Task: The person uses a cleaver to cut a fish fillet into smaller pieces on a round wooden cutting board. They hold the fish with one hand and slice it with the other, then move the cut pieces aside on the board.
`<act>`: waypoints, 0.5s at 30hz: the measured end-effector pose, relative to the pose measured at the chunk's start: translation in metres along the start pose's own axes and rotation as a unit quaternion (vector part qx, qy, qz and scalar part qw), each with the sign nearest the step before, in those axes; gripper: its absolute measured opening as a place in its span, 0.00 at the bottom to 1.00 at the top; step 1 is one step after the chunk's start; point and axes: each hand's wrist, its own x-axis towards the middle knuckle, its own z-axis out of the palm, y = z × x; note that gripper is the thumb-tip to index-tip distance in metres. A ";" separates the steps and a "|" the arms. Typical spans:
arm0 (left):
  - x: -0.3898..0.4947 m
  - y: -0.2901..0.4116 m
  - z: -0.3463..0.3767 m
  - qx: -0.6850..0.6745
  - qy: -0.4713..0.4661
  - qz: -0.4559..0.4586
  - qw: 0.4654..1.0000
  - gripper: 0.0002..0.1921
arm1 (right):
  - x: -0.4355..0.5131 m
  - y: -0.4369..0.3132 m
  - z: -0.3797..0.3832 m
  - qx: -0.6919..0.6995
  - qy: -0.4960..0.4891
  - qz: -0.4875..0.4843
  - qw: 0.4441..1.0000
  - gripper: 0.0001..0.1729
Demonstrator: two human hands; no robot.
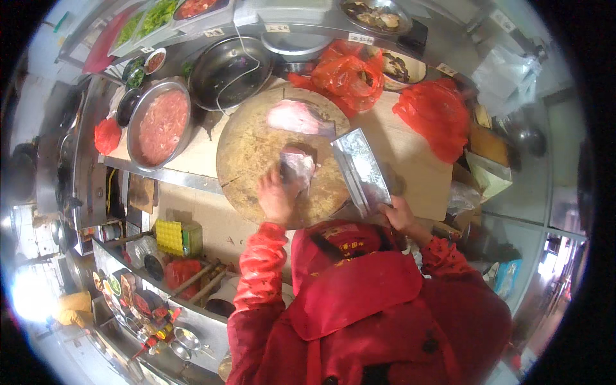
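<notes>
A round wooden chopping block [250, 144] stands before me. On its far part lies a pale pink piece of raw meat or fish [293, 117] with a darker end. Nearer to me is a smaller raw piece [301, 168] with greyish skin; my left hand [278, 198] grips its left side, the fingertips partly blurred. In my right hand [398, 211] is the handle of a broad metal cleaver [363, 166]. Its blade is tilted over the block's right edge, apart from both pieces.
Left of the block stands a metal basin of raw meat [161, 125]. Behind it are a dark wide pan [231, 72] with a white cord across it and red plastic bags [346, 77]. Another red bag [435, 120] lies at right. A shelf with food trays [154, 19] runs along the back.
</notes>
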 end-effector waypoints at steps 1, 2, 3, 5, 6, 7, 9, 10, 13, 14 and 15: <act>-0.011 0.007 0.006 0.086 -0.021 0.002 0.996 0.43 | 0.002 -0.005 0.002 -0.015 0.007 -0.001 1.000 0.13; -0.021 0.013 0.012 0.087 -0.017 -0.021 0.996 0.45 | 0.004 -0.010 0.006 -0.031 0.012 0.012 0.999 0.13; -0.026 0.016 0.015 0.077 -0.032 -0.043 0.996 0.46 | 0.005 -0.016 0.005 -0.007 -0.008 0.026 1.000 0.13; -0.029 0.018 0.021 0.113 -0.030 -0.054 0.992 0.46 | 0.008 -0.027 0.003 0.035 -0.046 0.076 0.995 0.11; -0.028 0.017 0.023 0.127 -0.029 -0.060 0.990 0.46 | 0.009 -0.031 0.003 0.043 -0.039 0.060 0.997 0.10; -0.025 0.015 0.023 0.121 -0.045 -0.071 0.989 0.45 | 0.010 -0.034 0.003 0.034 -0.035 0.052 0.997 0.10; -0.018 0.007 0.021 0.113 -0.053 -0.085 0.989 0.44 | 0.011 -0.036 0.002 0.030 -0.031 0.026 0.999 0.10; -0.015 0.002 0.017 0.088 -0.069 -0.071 0.991 0.41 | 0.011 -0.035 0.003 0.003 -0.018 0.031 0.999 0.11; -0.015 -0.006 0.000 0.085 -0.114 -0.033 0.989 0.40 | 0.011 -0.027 0.005 -0.041 0.005 0.021 0.999 0.12; -0.018 -0.004 -0.006 0.094 -0.081 -0.003 0.992 0.36 | 0.011 -0.023 0.006 -0.056 0.011 0.012 0.998 0.12; -0.018 -0.002 -0.013 0.093 -0.084 0.012 0.992 0.33 | 0.011 -0.020 0.007 -0.068 0.011 0.041 0.997 0.13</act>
